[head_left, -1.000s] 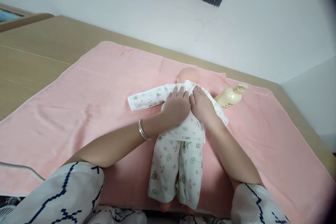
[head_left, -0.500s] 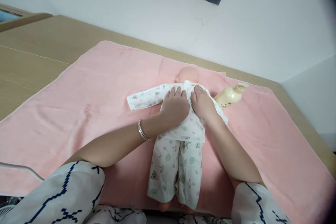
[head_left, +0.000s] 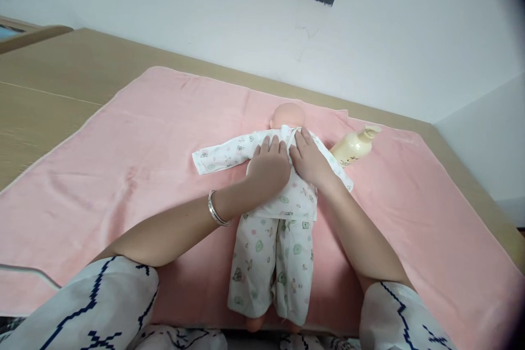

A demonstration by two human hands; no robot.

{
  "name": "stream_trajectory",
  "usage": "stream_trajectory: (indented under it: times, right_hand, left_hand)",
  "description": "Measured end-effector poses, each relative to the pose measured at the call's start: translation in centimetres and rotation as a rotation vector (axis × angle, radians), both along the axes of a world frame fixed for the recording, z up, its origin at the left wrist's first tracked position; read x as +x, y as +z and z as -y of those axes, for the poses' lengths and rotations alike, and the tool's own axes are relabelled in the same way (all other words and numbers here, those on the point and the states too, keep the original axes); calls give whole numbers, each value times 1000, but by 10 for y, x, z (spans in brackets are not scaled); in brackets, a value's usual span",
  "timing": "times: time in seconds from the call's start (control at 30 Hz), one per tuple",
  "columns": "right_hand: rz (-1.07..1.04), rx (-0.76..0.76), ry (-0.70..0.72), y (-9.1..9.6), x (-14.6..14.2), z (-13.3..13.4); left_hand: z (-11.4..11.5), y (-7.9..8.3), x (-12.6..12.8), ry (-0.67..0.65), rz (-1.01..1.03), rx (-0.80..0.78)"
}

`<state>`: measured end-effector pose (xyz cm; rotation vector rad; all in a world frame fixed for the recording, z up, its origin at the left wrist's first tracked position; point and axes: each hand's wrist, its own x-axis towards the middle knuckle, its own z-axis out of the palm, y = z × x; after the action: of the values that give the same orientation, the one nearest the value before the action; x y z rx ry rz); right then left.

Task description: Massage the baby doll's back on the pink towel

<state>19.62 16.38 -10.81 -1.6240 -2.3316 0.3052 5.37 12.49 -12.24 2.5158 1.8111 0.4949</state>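
Observation:
A baby doll (head_left: 287, 115) lies on a pink blanket (head_left: 164, 120), its head away from me and its feet at the near edge. It wears a white patterned top (head_left: 297, 197) and matching trousers (head_left: 256, 262). My left hand (head_left: 269, 167) rests flat on the left of the doll's chest, fingers stretched out. On the right of the chest lies my right hand (head_left: 311, 158), its fingers also extended over the cloth near the collar. Both palms are hidden. One sleeve reaches out to the left; the other slants down to the right, partly behind my right hand.
A cream pump bottle (head_left: 353, 146) lies tilted on the blanket, right of the doll. The blanket covers a wooden table (head_left: 82, 65) that meets a white wall (head_left: 389, 38). A pale cable (head_left: 30, 269) crosses the blanket's left side.
My view has shifted slightly, so things sit a little further left. My right fingers have slid slightly up toward the collar. My left hand stays on the chest.

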Motion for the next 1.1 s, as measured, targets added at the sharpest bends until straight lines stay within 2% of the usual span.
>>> stream_trajectory:
  times: [0.17, 0.33, 0.47, 0.53, 0.7, 0.93, 1.1]
  right_hand:
    - [68, 95, -36, -6, -15, 17]
    - [-24, 106, -91, 4, -13, 21]
    - [-69, 229, -75, 13, -5, 15]
    - [-63, 244, -49, 9, -7, 14]
    - [-73, 152, 14, -7, -16, 13]
    - [-142, 300, -12, 4, -11, 22]
    - [-54, 178, -1, -4, -16, 17]
  left_hand:
    - [-20, -7, -12, -134, 96, 109]
    - [-38, -20, -14, 0, 263, 168]
    - [-37, -27, -12, 8, 423, 144]
    - [-35, -29, -12, -6, 524, 150]
    - [-34, -35, -15, 6, 714, 149]
    - [-35, -35, -15, -28, 724, 155]
    - [-34, -33, -15, -14, 720, 146]
